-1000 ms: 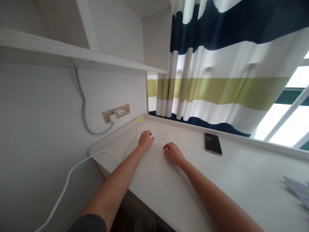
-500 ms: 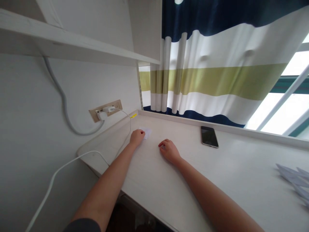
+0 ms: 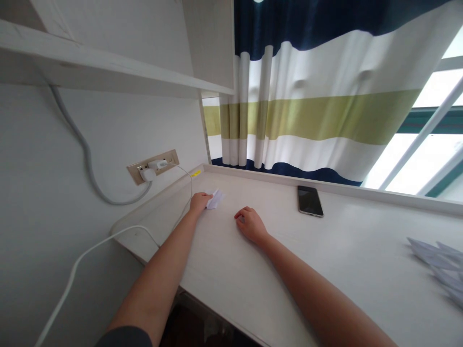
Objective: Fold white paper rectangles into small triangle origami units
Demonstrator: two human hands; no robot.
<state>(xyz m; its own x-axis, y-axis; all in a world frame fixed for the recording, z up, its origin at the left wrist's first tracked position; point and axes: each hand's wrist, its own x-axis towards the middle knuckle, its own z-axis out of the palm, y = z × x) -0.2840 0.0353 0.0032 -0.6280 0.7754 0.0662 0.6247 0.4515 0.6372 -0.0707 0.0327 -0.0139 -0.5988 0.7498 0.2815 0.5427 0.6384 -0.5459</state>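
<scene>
My left hand (image 3: 199, 203) rests on the white desk (image 3: 224, 260) near the far wall, its fingertips pressed on a small folded white paper (image 3: 215, 199) whose pointed end sticks out to the right. My right hand (image 3: 250, 225) lies a little to the right of it, fingers loosely curled on the desktop, with nothing visible in them. Beyond that hand lies a black smartphone (image 3: 310, 201), face up and out of reach of neither hand's touch. At the right edge sits a pile of folded white paper shapes (image 3: 437, 266), partly cut off by the frame.
A thin white cable (image 3: 190, 190) runs from a charger in a wall socket panel (image 3: 152, 166) down past the desk's left edge. A thicker white cable (image 3: 94, 250) hangs below. A shelf (image 3: 108, 72) overhangs on the left, and a striped curtain (image 3: 318, 115) covers the window behind the desk's raised back lip.
My left hand has drawn back toward me and left, uncovering more of the folded paper. The view has tilted slightly. My right hand has barely moved.
</scene>
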